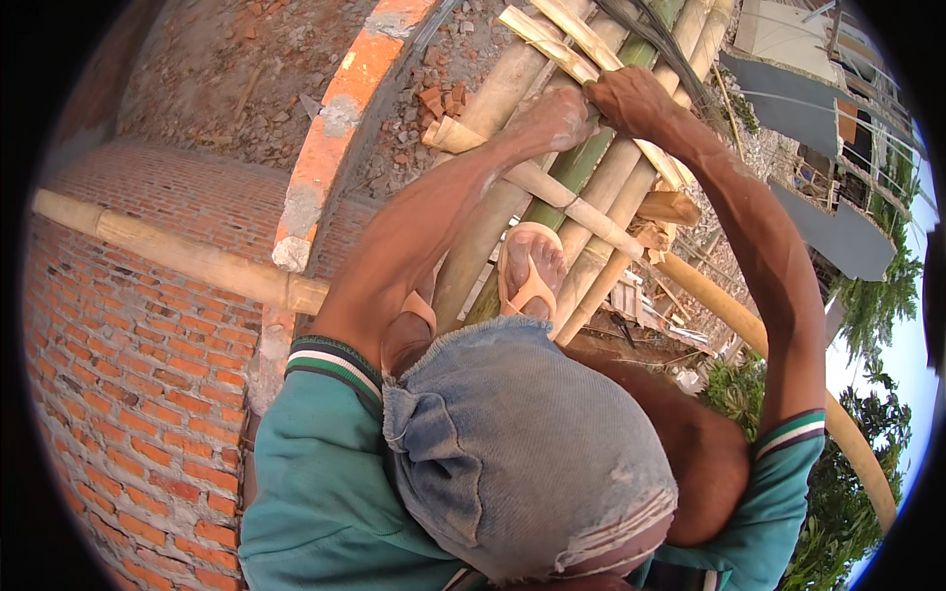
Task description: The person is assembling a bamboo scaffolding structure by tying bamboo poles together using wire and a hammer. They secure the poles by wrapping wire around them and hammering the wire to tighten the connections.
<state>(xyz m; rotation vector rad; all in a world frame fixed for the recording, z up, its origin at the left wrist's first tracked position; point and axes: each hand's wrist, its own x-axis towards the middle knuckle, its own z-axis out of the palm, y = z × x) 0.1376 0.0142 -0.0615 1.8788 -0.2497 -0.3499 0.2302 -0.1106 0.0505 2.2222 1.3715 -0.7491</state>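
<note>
Your left hand (555,118) rests on the bamboo platform (512,212), a run of pale poles laid side by side, with one green pole (576,172) among them. The fingers are curled down around a split bamboo strip (552,44) where it crosses the poles. The grip looks closed, but the fingertips are hidden under the hand, so you cannot tell how tight it is.

Your right hand (631,98) sits just beside the left, touching or nearly touching it. Its fingers are bent over the same strip and the poles below it, knuckles up. The hand is closed on the strip; the pads are out of sight.

A thinner cross stick (552,192) lies diagonally over the poles, below both hands. Your foot (530,268), in an orange sandal (532,291), stands on the poles just below that stick. A second sandal edge (419,307) shows beside your left forearm.

Your knee, in faded blue cloth (512,443), fills the lower centre. Green sleeves with striped cuffs (325,360) cover both upper arms.

To the left, a brick wall (128,364) drops away below you, with an orange-painted ledge (340,108) along its top and rubble (434,98) behind it. A long horizontal bamboo pole (177,251) runs across the wall face. Another pole (778,364) slopes down to the right past trees (867,305) and grey rooftops (838,236) far below.
</note>
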